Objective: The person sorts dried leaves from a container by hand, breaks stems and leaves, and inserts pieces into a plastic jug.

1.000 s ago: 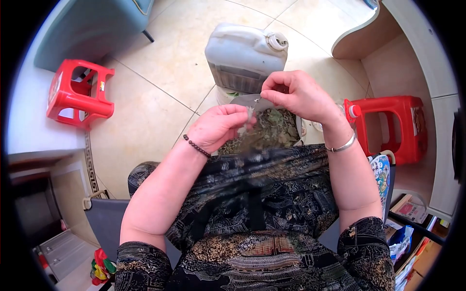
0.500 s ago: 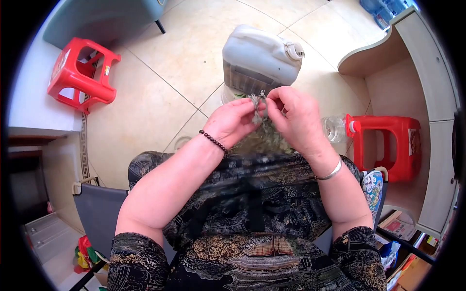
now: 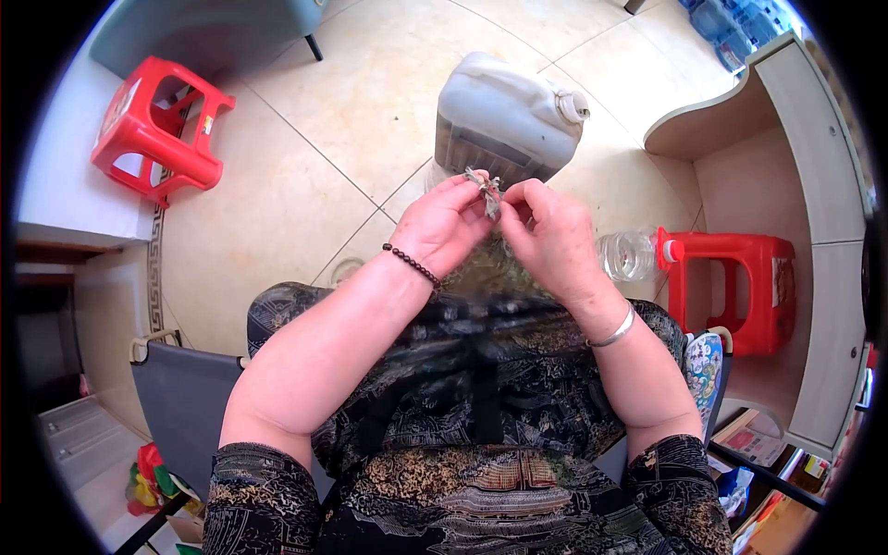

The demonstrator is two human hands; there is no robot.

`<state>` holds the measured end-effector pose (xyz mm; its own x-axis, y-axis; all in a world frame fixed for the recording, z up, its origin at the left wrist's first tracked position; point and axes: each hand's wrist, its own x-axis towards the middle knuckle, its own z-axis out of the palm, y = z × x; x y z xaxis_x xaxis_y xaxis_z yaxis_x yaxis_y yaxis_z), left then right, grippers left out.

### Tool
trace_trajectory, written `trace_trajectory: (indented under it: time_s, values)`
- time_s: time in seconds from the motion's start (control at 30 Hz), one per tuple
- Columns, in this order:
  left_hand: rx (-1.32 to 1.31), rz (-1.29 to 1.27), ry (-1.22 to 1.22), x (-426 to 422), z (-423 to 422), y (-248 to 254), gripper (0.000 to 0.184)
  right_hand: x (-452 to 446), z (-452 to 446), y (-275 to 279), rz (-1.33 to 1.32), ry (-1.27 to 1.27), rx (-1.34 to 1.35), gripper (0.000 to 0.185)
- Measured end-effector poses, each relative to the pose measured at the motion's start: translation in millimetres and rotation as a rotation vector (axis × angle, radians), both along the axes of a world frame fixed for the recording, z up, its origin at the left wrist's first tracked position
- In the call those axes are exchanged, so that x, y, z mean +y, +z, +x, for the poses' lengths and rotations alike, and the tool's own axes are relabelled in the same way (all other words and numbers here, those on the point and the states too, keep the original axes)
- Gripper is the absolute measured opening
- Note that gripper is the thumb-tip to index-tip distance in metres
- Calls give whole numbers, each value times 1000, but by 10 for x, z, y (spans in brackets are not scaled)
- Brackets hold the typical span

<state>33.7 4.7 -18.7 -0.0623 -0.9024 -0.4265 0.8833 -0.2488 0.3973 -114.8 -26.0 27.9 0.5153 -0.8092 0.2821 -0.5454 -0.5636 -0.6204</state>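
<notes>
A small grey-green sprig of dried plant [image 3: 490, 194] is held up between my two hands in front of the jug. My left hand [image 3: 439, 222], with a dark bead bracelet on its wrist, grips the sprig between thumb and fingers. On the other side, my right hand [image 3: 553, 231], wearing a silver bangle, has thumb and forefinger pinched together at the sprig's edge. Below the hands lies a heap of similar dried plant [image 3: 499, 270], partly covered by hands and lap. Just beyond stands a whitish plastic jug [image 3: 509, 116] with dark contents in its lower part.
A red stool [image 3: 162, 129] stands at the left, another red stool [image 3: 735, 287] at the right. Beside the latter is a clear bottle [image 3: 629, 256] with a red handle. A wooden cabinet [image 3: 814, 176] borders the right; water bottles [image 3: 726, 32] are at the far right.
Both hands stay at the sprig, which has turned and tilted a little. My right hand has shifted slightly left and down. The view has moved slightly.
</notes>
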Motion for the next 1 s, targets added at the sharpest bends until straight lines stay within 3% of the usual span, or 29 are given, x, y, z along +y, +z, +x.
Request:
trace_trajectory:
  time_s: [0.17,0.33,0.67,0.87,1.0]
  values:
    - [-17,-35,0,-4,-5,-26,11,-32,-35,33,36,51,-5,10]
    - [-43,-84,-38,1,-16,27,13,-61,-62,6,-205,168,48,20]
    - [-14,-36,-13,5,-33,-22,12,-114,-81,-19,-250,163,4,17]
    - [-15,13,-15,19,-27,20,11,-121,-66,-36,-164,125,-68,14]
    - [-34,13,-55,34,-16,18,10,-142,-85,-5,388,0,-335,14]
